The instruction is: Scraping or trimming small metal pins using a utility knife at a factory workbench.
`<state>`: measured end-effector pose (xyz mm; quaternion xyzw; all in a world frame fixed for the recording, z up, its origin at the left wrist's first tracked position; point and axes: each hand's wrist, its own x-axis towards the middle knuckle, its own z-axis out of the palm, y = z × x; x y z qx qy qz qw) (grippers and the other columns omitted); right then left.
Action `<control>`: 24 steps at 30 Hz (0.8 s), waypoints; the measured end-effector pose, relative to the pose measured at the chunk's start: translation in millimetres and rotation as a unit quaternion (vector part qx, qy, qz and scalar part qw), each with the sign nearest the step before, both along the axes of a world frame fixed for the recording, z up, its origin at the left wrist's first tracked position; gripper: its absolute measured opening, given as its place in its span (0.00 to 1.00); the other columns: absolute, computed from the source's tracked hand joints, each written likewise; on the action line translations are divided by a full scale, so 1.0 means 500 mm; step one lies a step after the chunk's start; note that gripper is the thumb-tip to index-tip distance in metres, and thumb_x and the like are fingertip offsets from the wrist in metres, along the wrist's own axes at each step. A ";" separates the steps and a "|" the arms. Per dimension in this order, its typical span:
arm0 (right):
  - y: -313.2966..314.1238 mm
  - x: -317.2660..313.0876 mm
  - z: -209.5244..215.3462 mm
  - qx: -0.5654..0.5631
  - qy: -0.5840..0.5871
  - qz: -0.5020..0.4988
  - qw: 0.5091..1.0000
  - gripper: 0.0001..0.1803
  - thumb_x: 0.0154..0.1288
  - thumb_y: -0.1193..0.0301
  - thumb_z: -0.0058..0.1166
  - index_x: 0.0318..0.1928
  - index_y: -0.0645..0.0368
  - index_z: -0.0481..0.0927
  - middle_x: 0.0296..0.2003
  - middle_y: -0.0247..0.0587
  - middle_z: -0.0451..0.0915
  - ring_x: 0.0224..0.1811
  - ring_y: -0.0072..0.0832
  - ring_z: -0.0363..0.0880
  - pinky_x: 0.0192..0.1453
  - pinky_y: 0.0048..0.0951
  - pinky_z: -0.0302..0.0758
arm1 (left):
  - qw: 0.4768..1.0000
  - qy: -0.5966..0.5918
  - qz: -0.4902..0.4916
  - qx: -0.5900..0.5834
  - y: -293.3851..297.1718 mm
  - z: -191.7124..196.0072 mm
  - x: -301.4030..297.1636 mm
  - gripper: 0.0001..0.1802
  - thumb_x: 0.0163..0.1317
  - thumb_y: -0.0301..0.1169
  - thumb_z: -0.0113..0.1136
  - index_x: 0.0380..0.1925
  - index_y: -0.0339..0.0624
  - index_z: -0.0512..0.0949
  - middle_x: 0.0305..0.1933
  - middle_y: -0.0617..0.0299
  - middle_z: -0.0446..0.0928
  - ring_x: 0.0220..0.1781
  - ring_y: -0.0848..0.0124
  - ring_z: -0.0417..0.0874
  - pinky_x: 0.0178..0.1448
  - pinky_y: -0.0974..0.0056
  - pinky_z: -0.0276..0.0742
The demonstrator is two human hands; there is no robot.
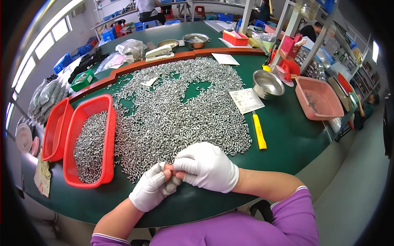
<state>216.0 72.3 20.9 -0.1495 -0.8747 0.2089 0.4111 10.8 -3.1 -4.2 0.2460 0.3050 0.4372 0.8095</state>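
Observation:
Both hands wear white gloves with bare fingertips showing, and they meet over the near edge of a large spread of small silvery metal parts (176, 119). My left hand (152, 186) is closed, its thumb and finger pinched together. My right hand (207, 167) is closed too, its fingertips pressed against those of the left. Whatever lies between the fingertips is too small and hidden to make out. To the left, a red plastic basket (110, 141) holds a heap of the same silvery parts.
A second red basket (57, 129) stands farther left. Right of the parts lie a paper slip (248, 101) and a yellow-handled tool (259, 132). Beyond are a steel bowl (267, 84) and a pink tub (319, 98). A brown wooden rim (164, 60) borders the green table (283, 160).

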 end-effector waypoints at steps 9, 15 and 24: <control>0.033 0.119 0.078 0.080 -0.169 -0.289 0.939 0.12 0.59 0.66 0.61 0.42 0.55 0.80 0.36 0.40 0.81 0.41 0.39 0.81 0.47 0.39 0.77 | 0.820 0.376 0.355 0.244 0.019 0.110 -0.089 0.09 0.74 0.38 0.50 0.37 0.48 0.74 0.25 0.73 0.63 0.23 0.84 0.60 0.25 0.76 0.53; 0.024 0.231 0.044 -0.080 -0.373 -0.474 0.794 0.27 0.56 0.54 0.66 0.53 0.54 0.79 0.41 0.46 0.79 0.45 0.42 0.80 0.49 0.41 0.78 | 0.439 0.782 0.329 0.296 0.027 0.040 -0.276 0.07 0.62 0.18 0.58 0.41 0.28 0.76 0.53 0.49 0.76 0.50 0.59 0.80 0.55 0.63 0.76; 0.024 0.257 -0.010 -0.141 -0.342 -0.527 0.765 0.33 0.57 0.57 0.66 0.61 0.55 0.73 0.43 0.48 0.78 0.45 0.45 0.81 0.48 0.43 0.79 | 0.315 0.759 0.327 0.467 -0.055 0.119 -0.077 0.15 0.45 0.15 0.63 0.34 0.42 0.76 0.44 0.57 0.72 0.56 0.52 0.75 0.57 0.50 0.71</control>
